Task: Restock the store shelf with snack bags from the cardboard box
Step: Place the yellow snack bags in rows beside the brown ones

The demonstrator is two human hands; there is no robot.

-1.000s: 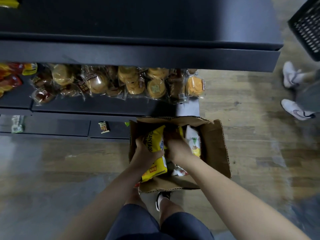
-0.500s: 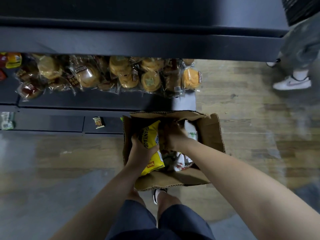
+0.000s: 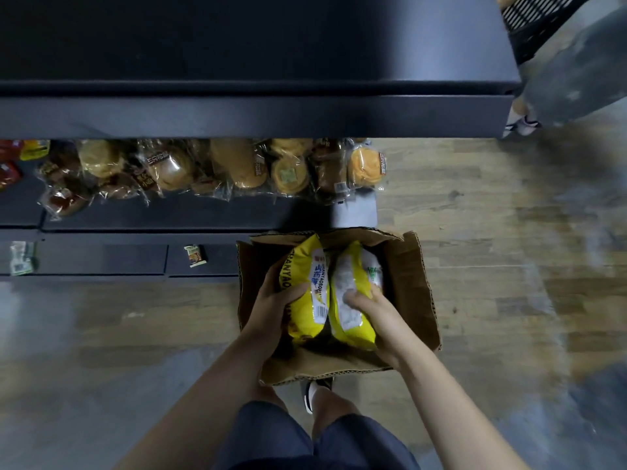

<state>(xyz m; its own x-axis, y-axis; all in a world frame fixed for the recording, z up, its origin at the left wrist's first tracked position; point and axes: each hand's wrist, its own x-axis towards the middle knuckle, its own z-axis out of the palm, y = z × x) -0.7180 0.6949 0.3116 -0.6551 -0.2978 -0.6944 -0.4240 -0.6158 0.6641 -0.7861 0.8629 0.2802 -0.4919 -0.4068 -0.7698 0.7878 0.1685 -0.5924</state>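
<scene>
Over the open cardboard box (image 3: 417, 293) on the floor, the left hand (image 3: 271, 308) grips one yellow snack bag (image 3: 305, 286); the right hand (image 3: 376, 312) grips another bag (image 3: 351, 290) beside it, touching.

The upper shelf (image 3: 258, 118) overhangs the bread packs (image 3: 217, 169) filling the lower shelf (image 3: 163, 215); its front strip lies bare for my hands.

Below me, a worn wood-plank floor (image 3: 475, 212) meets a dim grey patch (image 3: 68, 385), a black slatted crate (image 3: 539, 18) at upper right.
</scene>
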